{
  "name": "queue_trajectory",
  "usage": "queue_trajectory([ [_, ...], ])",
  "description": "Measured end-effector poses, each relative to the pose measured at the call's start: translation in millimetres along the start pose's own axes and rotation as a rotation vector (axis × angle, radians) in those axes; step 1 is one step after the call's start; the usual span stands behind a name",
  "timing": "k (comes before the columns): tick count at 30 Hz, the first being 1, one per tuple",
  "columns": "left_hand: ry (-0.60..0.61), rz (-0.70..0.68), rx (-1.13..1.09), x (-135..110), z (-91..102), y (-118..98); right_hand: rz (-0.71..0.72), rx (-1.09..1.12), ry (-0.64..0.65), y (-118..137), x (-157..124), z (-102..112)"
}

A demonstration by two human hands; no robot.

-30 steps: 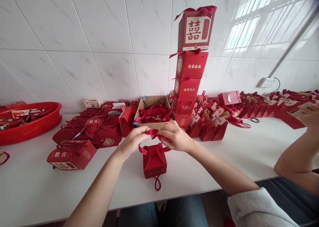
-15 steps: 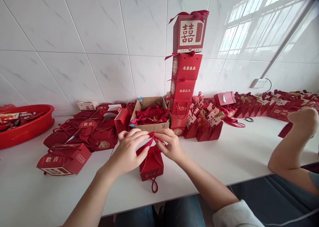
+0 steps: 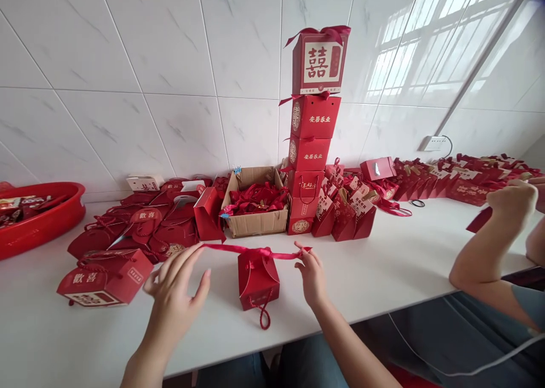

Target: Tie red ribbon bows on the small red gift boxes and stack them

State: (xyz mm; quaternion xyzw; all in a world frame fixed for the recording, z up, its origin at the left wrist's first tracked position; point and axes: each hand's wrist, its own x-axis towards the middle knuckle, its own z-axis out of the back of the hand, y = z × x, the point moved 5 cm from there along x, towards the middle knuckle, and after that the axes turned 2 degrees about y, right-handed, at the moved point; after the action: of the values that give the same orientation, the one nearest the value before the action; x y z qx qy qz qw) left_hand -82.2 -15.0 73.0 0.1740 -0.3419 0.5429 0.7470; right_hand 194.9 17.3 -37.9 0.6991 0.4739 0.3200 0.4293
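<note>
A small red gift box (image 3: 258, 283) sits upright on the table in front of me, a twisted cord handle (image 3: 264, 318) hanging loose at its front. Dark red ribbon (image 3: 225, 247) is knotted at the top of the box and stretches out to both sides. At the left, my left hand (image 3: 176, 291) has the ribbon's end at its extended fingertips, the thumb held apart. My right hand (image 3: 311, 274) grips the other end between its fingers. Both hands are off the box itself.
Behind the box stand a cardboard carton (image 3: 255, 223) of red ribbons and a tall stack of red boxes (image 3: 317, 116). More boxes (image 3: 140, 229) and a red basin (image 3: 42, 223) are at left. A co-worker's arm (image 3: 494, 246) is at right.
My hands were close together over the box top at the ribbon knot. They have moved apart, left and right, drawing the ribbon out straight. The box stays in place.
</note>
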Motion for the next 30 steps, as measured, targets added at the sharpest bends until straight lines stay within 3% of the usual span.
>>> queue_trajectory([
  [4,0.026,0.169,0.02,-35,-9.1,33,-0.012,0.014,-0.073,6,-1,33],
  [7,0.087,0.203,0.06,-55,-17.4,46,-0.034,0.021,-0.108,10,-2,52],
  [12,0.276,0.245,0.083,-85,-39.1,61,-0.111,-0.035,-0.129,-3,-3,72],
  [16,0.293,0.334,0.029,-105,-49.9,78,-0.113,-0.127,-0.154,-14,-1,83],
  [22,0.116,0.213,-0.225,-115,-49.0,86,-0.028,-0.435,-0.053,-2,18,70],
  [26,0.121,0.201,-0.268,-115,-49.0,85,0.038,-0.634,0.022,2,51,51],
  [30,0.15,0.188,-0.172,-116,-51.2,82,-0.033,-0.797,0.171,-9,76,34],
])
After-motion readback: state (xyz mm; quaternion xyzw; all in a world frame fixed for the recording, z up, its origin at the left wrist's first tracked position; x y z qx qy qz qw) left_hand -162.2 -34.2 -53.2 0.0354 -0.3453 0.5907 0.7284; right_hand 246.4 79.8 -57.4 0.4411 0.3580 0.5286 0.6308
